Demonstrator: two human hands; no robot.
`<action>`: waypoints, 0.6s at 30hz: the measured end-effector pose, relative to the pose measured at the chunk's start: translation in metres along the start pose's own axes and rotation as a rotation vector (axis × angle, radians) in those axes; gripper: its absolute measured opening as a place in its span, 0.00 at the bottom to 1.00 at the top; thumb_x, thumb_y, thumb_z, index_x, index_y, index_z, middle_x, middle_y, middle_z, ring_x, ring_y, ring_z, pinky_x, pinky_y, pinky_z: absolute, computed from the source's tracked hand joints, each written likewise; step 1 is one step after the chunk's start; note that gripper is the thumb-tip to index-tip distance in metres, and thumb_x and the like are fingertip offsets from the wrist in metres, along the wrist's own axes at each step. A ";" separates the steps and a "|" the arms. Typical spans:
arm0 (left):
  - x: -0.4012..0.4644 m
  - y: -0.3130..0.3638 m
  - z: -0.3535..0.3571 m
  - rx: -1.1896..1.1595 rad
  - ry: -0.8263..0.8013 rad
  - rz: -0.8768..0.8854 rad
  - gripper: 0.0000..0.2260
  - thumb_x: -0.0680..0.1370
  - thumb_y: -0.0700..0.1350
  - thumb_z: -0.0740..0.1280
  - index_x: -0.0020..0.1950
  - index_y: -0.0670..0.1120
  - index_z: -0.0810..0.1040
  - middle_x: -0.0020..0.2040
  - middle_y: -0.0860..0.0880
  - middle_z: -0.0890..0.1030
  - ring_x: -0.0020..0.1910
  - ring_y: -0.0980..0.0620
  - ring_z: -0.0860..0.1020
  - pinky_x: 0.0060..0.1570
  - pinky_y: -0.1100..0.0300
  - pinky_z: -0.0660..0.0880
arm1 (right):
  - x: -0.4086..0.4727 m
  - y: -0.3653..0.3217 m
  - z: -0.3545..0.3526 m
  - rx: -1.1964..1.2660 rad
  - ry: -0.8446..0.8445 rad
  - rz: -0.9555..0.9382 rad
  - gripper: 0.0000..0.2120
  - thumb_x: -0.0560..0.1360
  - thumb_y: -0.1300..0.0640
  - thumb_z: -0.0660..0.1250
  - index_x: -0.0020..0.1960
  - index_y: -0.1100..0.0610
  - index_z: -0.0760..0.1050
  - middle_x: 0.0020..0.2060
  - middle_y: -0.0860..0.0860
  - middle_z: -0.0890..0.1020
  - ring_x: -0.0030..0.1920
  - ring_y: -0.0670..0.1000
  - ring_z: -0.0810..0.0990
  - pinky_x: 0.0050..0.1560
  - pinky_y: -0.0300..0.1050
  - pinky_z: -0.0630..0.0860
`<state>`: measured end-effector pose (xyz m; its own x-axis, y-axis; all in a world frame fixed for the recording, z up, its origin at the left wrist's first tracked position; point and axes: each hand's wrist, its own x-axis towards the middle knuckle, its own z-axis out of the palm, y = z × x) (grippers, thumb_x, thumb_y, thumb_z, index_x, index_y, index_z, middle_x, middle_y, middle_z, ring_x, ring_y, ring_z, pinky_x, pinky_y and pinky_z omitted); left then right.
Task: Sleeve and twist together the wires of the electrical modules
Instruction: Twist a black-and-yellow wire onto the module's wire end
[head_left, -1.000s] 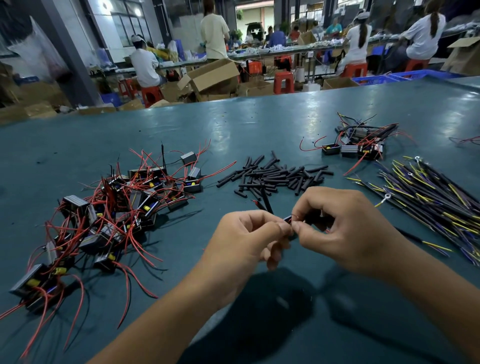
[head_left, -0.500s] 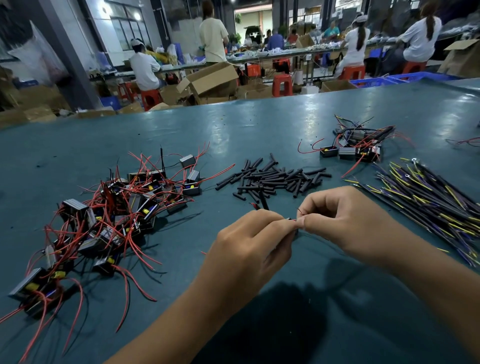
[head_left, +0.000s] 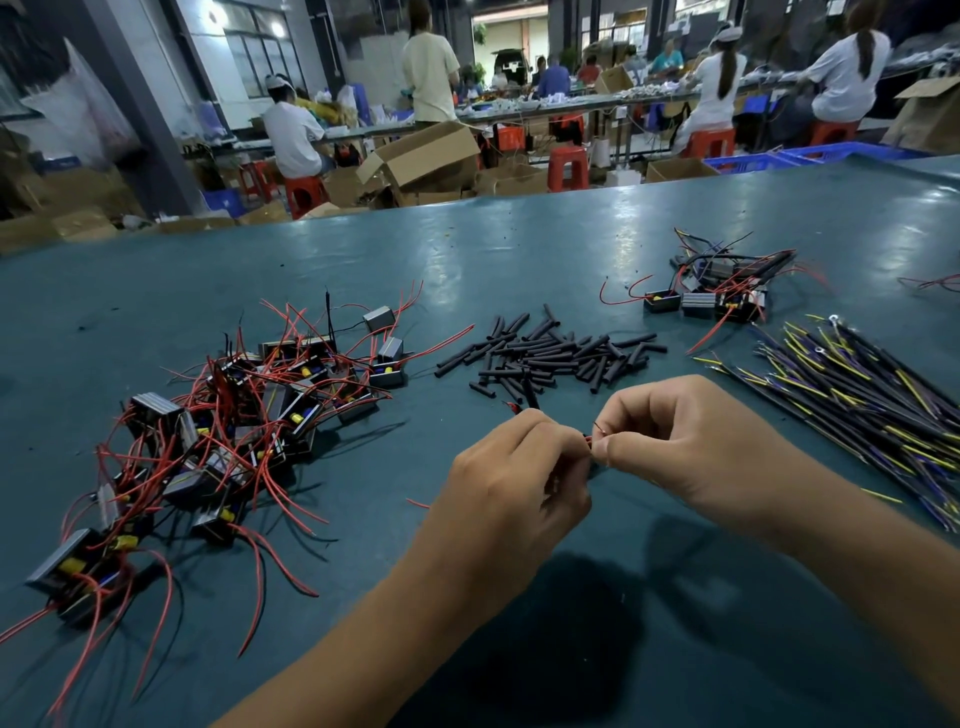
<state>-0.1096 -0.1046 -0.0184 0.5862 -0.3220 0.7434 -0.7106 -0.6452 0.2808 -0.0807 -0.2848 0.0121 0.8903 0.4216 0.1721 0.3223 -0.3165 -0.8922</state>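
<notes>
1. The left hand (head_left: 511, 467) and right hand (head_left: 691, 441) are meeting fingertip to fingertip above the surface (head_left: 519, 249), at 6 o'clock from the pile of black sleeves (head_left: 550, 353).
2. A second ago a black piece was showing between them; now it is gone from sight and only a red wire end (head_left: 588, 441) is peeking out.
3. Both sets of fingers are clenched in a pinch on that wire, so the work is likely passing from sleeving to twisting.
4. Unworked modules (head_left: 208, 441) are waiting at 9 o'clock; a small module cluster (head_left: 717, 296) is lying at 1 o'clock, the black-and-yellow leads (head_left: 857, 400) at 3 o'clock.
</notes>
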 end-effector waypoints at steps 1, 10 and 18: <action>0.000 0.001 0.000 -0.046 -0.003 -0.068 0.02 0.76 0.38 0.70 0.45 0.39 0.81 0.38 0.47 0.78 0.34 0.50 0.74 0.36 0.56 0.72 | 0.000 0.001 0.000 -0.066 0.010 -0.034 0.04 0.69 0.55 0.70 0.38 0.55 0.80 0.28 0.54 0.78 0.30 0.45 0.70 0.31 0.44 0.68; 0.010 0.005 -0.005 -1.056 -0.173 -1.006 0.08 0.76 0.34 0.66 0.38 0.39 0.81 0.29 0.47 0.75 0.25 0.55 0.70 0.25 0.65 0.69 | 0.001 0.005 0.000 -0.486 0.059 -0.464 0.02 0.71 0.58 0.69 0.40 0.55 0.77 0.34 0.44 0.76 0.34 0.46 0.73 0.35 0.35 0.68; 0.004 -0.004 -0.012 -0.474 -0.047 -0.495 0.03 0.73 0.39 0.69 0.40 0.46 0.80 0.33 0.51 0.80 0.30 0.53 0.77 0.31 0.56 0.76 | 0.003 0.007 -0.001 -0.174 0.053 -0.129 0.07 0.71 0.56 0.71 0.36 0.55 0.77 0.25 0.45 0.73 0.26 0.40 0.66 0.28 0.33 0.63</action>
<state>-0.1088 -0.0948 -0.0089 0.8943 -0.1042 0.4352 -0.4422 -0.3549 0.8237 -0.0750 -0.2865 0.0071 0.8520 0.4248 0.3060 0.4814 -0.4062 -0.7767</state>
